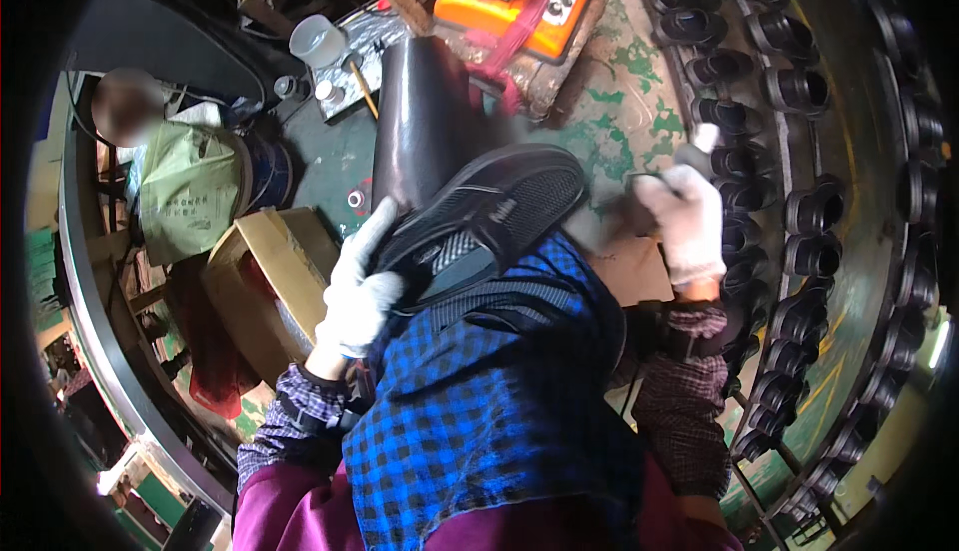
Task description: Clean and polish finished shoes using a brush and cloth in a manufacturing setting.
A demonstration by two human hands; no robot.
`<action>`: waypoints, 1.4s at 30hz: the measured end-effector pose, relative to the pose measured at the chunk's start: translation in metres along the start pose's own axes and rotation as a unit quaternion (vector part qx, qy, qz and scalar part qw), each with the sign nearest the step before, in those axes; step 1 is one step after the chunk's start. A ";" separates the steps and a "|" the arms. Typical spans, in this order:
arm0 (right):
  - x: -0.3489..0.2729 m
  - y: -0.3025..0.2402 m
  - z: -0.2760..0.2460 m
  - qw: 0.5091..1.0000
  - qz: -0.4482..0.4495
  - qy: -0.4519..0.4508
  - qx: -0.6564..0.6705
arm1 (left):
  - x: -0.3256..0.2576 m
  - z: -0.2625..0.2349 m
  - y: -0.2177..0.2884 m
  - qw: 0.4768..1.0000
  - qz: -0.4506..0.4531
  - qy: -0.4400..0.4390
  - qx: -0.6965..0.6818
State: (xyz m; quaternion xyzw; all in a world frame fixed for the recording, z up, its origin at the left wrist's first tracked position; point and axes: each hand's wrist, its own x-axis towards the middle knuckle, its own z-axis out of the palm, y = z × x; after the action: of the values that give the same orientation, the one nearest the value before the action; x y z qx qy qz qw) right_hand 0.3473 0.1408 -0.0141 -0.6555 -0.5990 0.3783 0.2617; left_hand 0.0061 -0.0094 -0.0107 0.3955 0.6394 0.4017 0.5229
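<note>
My left hand, in a white glove, is closed on the near end of a black shoe. Its patterned sole is turned up, and it lies over my lap on a blue-and-black checked cloth. More black, ribbed material shows under the shoe; whether it belongs to a second shoe I cannot tell. To the right, apart from the shoe, my gloved right hand is closed around a tool smeared by motion. A pale end shows above the hand and a dark, blurred part to its left.
Racks of black shoes line the right side. Ahead stand a dark, shiny rounded block and an orange box. A clear tub is at the back left. A cardboard box stands left, and another person sits farther back.
</note>
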 end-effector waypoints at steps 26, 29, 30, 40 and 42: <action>-0.078 -0.028 -0.001 0.939 -0.310 -0.138 -0.063 | 0.067 0.142 0.049 0.806 -0.409 -0.358 -0.235; -0.082 0.005 -0.020 0.967 -0.240 -0.085 -0.021 | 0.060 0.166 0.068 0.782 -0.434 -0.389 -0.223; -0.085 0.014 -0.036 0.974 -0.213 -0.067 -0.044 | 0.059 0.172 0.071 0.758 -0.420 -0.429 -0.257; 0.004 0.005 -0.224 0.910 -0.280 0.162 -0.258 | 0.077 0.142 0.036 0.812 -0.402 -0.350 -0.239; 0.047 0.038 -0.245 0.901 -0.175 0.173 -0.357 | 0.079 0.132 0.032 0.809 -0.403 -0.309 -0.295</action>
State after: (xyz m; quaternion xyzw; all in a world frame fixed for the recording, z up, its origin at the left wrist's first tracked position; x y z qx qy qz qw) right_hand 0.5676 0.2086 0.0889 -0.6450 -0.7440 -0.0321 0.1717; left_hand 0.1281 0.0886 -0.0257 0.0329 0.3967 0.1807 0.8994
